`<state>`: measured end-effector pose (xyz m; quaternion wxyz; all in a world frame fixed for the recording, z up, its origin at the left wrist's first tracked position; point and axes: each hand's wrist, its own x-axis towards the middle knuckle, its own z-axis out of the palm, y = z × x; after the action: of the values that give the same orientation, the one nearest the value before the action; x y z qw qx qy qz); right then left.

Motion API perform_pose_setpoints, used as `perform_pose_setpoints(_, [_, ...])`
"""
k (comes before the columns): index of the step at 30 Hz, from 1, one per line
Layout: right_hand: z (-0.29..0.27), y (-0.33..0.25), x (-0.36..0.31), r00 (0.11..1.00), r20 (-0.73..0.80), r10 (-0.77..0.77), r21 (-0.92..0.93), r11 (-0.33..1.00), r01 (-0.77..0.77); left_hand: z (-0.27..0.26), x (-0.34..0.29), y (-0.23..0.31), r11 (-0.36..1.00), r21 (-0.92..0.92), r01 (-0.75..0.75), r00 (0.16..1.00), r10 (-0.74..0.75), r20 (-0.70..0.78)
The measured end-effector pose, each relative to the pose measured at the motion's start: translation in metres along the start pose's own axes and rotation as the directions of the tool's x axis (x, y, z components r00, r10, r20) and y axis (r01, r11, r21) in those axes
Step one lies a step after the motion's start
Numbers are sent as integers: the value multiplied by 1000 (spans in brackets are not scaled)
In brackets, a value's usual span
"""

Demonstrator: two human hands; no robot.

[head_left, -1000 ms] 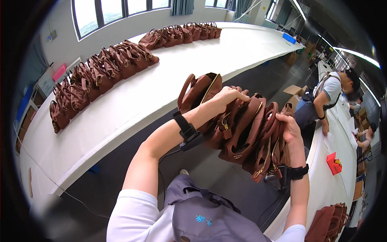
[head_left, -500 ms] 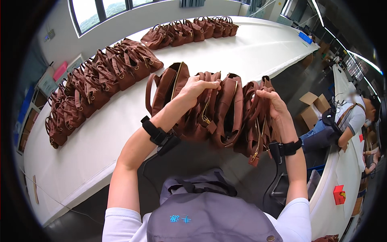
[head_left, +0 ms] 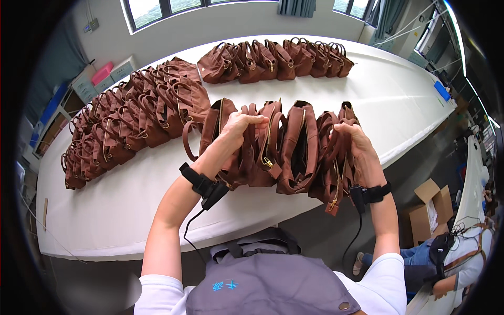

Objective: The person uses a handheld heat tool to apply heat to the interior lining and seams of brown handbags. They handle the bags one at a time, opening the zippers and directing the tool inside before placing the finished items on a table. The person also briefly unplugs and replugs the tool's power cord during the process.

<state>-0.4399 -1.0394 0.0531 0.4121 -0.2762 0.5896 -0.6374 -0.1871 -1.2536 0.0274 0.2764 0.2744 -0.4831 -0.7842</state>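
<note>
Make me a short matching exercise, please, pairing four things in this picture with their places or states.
Things:
1. Held brown bags
2. Cardboard box
3. Blue object
4. Apron

Places or states:
A. At the right end of the white table
B. Grey, at the picture's bottom edge
C. Open-flapped, at the picture's right
D. Gripped by the left hand and right hand

Pairs: 1-D, 2-C, 3-A, 4-B

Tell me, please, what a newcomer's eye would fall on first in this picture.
Probably the brown bags bunched at the picture's middle, gripped by the left hand and the right hand. Next would come the dense group of similar bags at the left of the white table, then the shorter row along its far side.
</note>
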Motion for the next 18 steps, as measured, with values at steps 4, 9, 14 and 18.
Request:
perform_pose_setpoints(4, [-46,-10,69,999,44,32,-11,999,-32,-14,83,-1,998,13,-60,988,61,-145])
perform_pose_setpoints(9, [-121,2,137,999,-39,30,-9,1000,-30,-21,186,3,990,31,-140,940,142,-311])
perform_pose_setpoints(14, [-178,26,169,984,-168,65,52,997,-57,-32,271,22,966,188,-180,867,246,-434])
perform_pose_setpoints(18, [-204,41,172,966,-240,92,105,992,-68,-68,321,43,983,29,-182,903,179,-390])
